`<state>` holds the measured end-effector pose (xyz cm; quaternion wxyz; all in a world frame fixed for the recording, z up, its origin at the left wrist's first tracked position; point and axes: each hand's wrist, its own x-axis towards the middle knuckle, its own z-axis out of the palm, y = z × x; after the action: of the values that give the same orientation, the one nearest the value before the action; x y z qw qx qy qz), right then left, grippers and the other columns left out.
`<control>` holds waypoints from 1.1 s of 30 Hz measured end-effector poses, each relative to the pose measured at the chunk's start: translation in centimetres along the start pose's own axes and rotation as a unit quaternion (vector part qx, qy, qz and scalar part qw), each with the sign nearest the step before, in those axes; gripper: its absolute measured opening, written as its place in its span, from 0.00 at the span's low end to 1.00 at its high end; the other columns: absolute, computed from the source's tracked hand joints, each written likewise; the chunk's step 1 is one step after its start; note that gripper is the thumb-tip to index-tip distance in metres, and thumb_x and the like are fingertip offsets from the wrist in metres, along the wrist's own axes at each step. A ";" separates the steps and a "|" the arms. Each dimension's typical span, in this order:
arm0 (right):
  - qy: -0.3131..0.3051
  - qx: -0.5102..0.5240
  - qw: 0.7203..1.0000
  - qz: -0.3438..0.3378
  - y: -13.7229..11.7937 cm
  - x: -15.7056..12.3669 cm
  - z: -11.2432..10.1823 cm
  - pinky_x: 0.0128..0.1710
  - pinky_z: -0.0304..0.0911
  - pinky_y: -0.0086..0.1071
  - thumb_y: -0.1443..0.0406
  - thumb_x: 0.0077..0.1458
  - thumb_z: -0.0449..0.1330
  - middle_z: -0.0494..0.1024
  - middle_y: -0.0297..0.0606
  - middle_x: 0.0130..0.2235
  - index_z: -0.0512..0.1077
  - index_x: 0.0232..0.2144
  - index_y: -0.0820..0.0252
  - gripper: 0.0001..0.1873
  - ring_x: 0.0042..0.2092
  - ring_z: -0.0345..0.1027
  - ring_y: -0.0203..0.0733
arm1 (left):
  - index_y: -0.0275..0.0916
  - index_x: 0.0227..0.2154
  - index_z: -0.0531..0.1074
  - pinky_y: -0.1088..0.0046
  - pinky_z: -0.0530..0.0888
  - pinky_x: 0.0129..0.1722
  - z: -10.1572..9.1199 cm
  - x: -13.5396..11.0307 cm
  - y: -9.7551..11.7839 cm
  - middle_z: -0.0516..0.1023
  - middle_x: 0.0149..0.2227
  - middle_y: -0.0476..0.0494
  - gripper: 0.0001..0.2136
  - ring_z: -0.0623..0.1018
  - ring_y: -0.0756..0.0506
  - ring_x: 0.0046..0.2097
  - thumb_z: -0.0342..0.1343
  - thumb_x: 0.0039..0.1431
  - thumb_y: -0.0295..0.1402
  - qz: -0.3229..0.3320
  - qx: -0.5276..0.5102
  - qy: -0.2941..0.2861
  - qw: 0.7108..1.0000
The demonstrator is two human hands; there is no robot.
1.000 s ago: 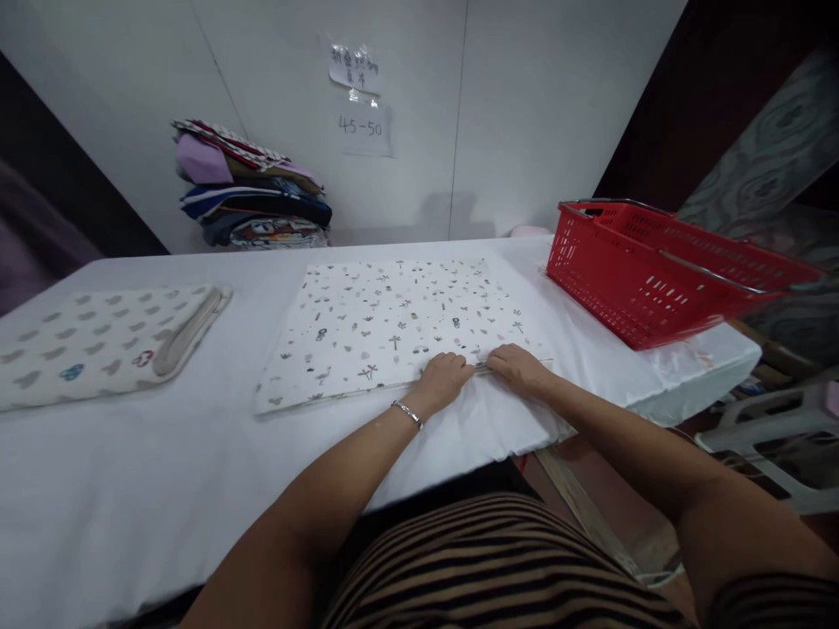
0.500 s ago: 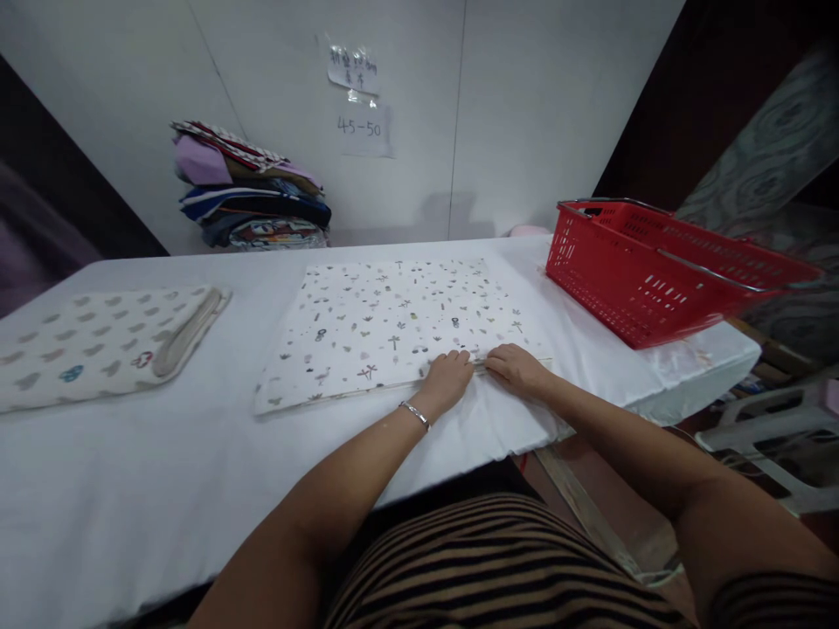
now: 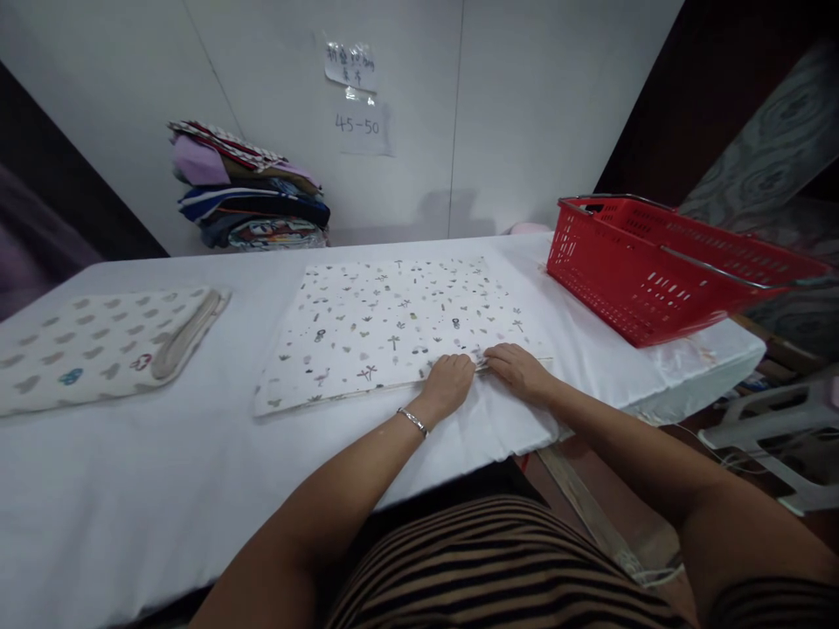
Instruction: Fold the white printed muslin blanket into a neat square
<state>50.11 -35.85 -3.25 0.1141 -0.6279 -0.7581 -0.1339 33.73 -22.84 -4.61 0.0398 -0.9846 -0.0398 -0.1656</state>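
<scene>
A white folded cloth [image 3: 386, 323] printed with small palm trees, cacti and animals lies flat in front of me. At its near edge, right of the middle, my left hand [image 3: 450, 383] is closed on the cloth's layers. Close beside it my right hand [image 3: 517, 369] grips the same edge, its fingers curled over the rim. Only a small gap separates the two hands. The fingertips are partly hidden in the folded edge. A bracelet [image 3: 414, 422] circles my left wrist.
Left on the white-covered table [image 3: 197, 489] lies another folded cloth [image 3: 105, 341] with beige cloud-like prints. A pile of folded fabrics [image 3: 253, 192] stands against the wall. The red basket [image 3: 655, 271] sits at the right end, and a white plastic stool [image 3: 773, 428] stands beyond the table edge.
Both hands stay on the near edge of the cloth, with only slight finger shifts. The view has moved a little; the cloth lies as before.
</scene>
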 end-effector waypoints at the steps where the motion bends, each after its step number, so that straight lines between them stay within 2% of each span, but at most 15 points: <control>1: -0.003 -0.001 1.000 0.000 0.0 -0.1 0.0 0.43 0.57 0.37 0.68 0.63 0.48 0.73 0.46 0.45 0.72 0.36 0.62 0.12 0.44 0.63 0.43 | 0.34 0.34 0.67 0.65 0.64 0.38 0.0 0.0 0.0 0.70 0.35 0.41 0.08 0.70 0.42 0.38 0.44 0.60 0.20 0.003 0.001 -0.005 1.000; 7: -0.020 -0.025 0.999 -0.001 -0.3 -0.1 0.0 0.39 0.57 0.34 0.68 0.64 0.46 0.75 0.41 0.36 0.71 0.33 0.61 0.14 0.37 0.64 0.40 | 0.35 0.34 0.67 0.65 0.64 0.38 0.4 0.0 0.0 0.71 0.34 0.40 0.09 0.70 0.43 0.37 0.44 0.59 0.19 0.015 0.009 -0.009 1.000; 10: -0.009 -0.033 0.999 0.008 -0.2 -0.1 0.4 0.37 0.56 0.33 0.67 0.64 0.46 0.75 0.40 0.33 0.71 0.37 0.61 0.13 0.35 0.64 0.40 | 0.35 0.34 0.67 0.66 0.64 0.38 0.3 0.0 0.1 0.71 0.32 0.42 0.09 0.70 0.43 0.37 0.43 0.60 0.20 0.014 0.002 -0.003 1.000; 13: 0.015 -0.033 0.999 0.005 -0.1 -0.3 0.8 0.37 0.57 0.34 0.67 0.64 0.47 0.75 0.41 0.34 0.70 0.43 0.62 0.13 0.36 0.65 0.40 | 0.36 0.37 0.67 0.66 0.64 0.38 0.2 0.0 0.1 0.72 0.32 0.43 0.08 0.71 0.44 0.37 0.43 0.62 0.22 -0.004 -0.015 0.002 1.000; 16: 0.023 -0.028 0.999 -0.001 -0.1 -0.5 1.0 0.39 0.59 0.34 0.67 0.64 0.47 0.76 0.42 0.36 0.71 0.42 0.61 0.14 0.37 0.66 0.41 | 0.37 0.38 0.68 0.66 0.64 0.38 0.3 -0.1 0.1 0.73 0.34 0.44 0.06 0.71 0.44 0.39 0.46 0.63 0.25 -0.023 -0.027 0.002 0.999; 22: 0.034 0.002 0.999 0.016 -0.3 -0.7 1.0 0.40 0.62 0.36 0.66 0.63 0.49 0.76 0.43 0.39 0.73 0.43 0.61 0.14 0.39 0.67 0.43 | 0.37 0.34 0.70 0.67 0.65 0.38 0.4 -0.1 0.0 0.72 0.36 0.44 0.07 0.70 0.44 0.41 0.48 0.63 0.26 -0.013 -0.032 -0.015 0.999; 25: 0.033 0.017 0.999 0.030 0.2 -1.7 0.7 0.42 0.63 0.37 0.67 0.63 0.49 0.76 0.43 0.42 0.73 0.44 0.60 0.14 0.42 0.67 0.43 | 0.37 0.33 0.71 0.66 0.65 0.38 0.2 -0.3 -0.1 0.72 0.36 0.44 0.07 0.69 0.44 0.41 0.48 0.62 0.26 -0.016 -0.045 -0.018 0.999; 30: 0.035 0.020 0.994 0.099 3.2 -5.9 -1.2 0.46 0.63 0.42 0.67 0.61 0.51 0.76 0.46 0.44 0.75 0.42 0.60 0.14 0.45 0.68 0.46 | 0.37 0.33 0.72 0.67 0.65 0.38 0.3 -0.5 -0.2 0.72 0.36 0.44 0.07 0.69 0.44 0.40 0.49 0.61 0.23 -0.018 -0.059 -0.011 0.998; 33: 0.055 0.042 0.972 0.224 5.2 -8.2 -2.5 0.47 0.63 0.44 0.67 0.57 0.52 0.77 0.47 0.43 0.76 0.37 0.61 0.13 0.45 0.69 0.48 | 0.37 0.34 0.72 0.67 0.65 0.38 0.4 -0.4 -0.2 0.72 0.36 0.44 0.08 0.69 0.44 0.40 0.48 0.61 0.23 -0.016 -0.059 0.000 0.998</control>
<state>56.72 -43.33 -3.39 0.2086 -0.7682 -0.5956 -0.1072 33.44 -22.61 -5.13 -0.0210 -0.9845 -0.0453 -0.1683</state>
